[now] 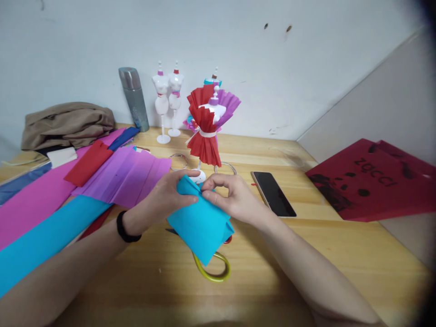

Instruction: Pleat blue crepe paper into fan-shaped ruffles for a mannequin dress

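Both hands hold a folded sheet of blue crepe paper (200, 222) in front of me, above the table. My left hand (166, 193) pinches its upper left edge between thumb and fingers; a black band sits on that wrist. At the upper right edge, my right hand (226, 193) grips a fold with thumb and forefinger. Under the paper lies a pair of scissors, its yellow handle loop (218, 272) showing and the rest mostly covered. Just behind the hands stands a small white mannequin (218, 109) dressed in pleated red paper (204, 152), tied at the waist with a white band.
Two white mannequins (161, 100) and a grey flask (134, 97) stand by the wall. Pink, purple, red and blue paper sheets (132, 175) lie at left, before a brown cloth (68, 122). A phone (275, 193) and a red bag (374, 181) are at right.
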`<state>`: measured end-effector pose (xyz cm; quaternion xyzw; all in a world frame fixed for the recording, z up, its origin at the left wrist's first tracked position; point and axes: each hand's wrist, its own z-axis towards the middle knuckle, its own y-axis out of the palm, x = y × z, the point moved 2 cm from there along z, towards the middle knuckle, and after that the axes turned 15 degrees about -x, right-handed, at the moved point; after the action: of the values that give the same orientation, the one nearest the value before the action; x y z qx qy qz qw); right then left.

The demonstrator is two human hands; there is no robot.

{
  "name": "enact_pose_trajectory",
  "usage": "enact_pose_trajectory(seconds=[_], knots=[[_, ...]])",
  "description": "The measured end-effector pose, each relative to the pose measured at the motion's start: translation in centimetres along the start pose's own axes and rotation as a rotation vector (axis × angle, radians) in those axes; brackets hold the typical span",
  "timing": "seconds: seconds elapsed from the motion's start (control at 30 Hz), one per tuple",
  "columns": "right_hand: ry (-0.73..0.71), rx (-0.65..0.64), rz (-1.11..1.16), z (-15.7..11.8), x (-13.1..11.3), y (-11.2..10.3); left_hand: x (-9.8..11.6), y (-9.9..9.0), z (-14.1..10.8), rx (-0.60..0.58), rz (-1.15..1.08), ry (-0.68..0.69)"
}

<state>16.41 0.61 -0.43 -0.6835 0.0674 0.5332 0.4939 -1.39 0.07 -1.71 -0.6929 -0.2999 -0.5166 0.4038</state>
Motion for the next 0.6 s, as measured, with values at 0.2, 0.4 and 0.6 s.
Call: enact_pose_trajectory(seconds=[0.2,0.4,0.6], knots=[[-0.003,-0.059,0.054,0.2,0.2,0.0,0.2,-0.3,-0.1,-0.013,0.086,0.119],[0.045,-0.001,0.095,0.4,0.9,-0.1,0.0,-0.9,0.3,-0.151,-0.002,0.057],[0.029,0.005,0.292,0.2,1.3,-0.8,-0.7,-1.3,0.2,-0.471,-0.378,-0.048]])
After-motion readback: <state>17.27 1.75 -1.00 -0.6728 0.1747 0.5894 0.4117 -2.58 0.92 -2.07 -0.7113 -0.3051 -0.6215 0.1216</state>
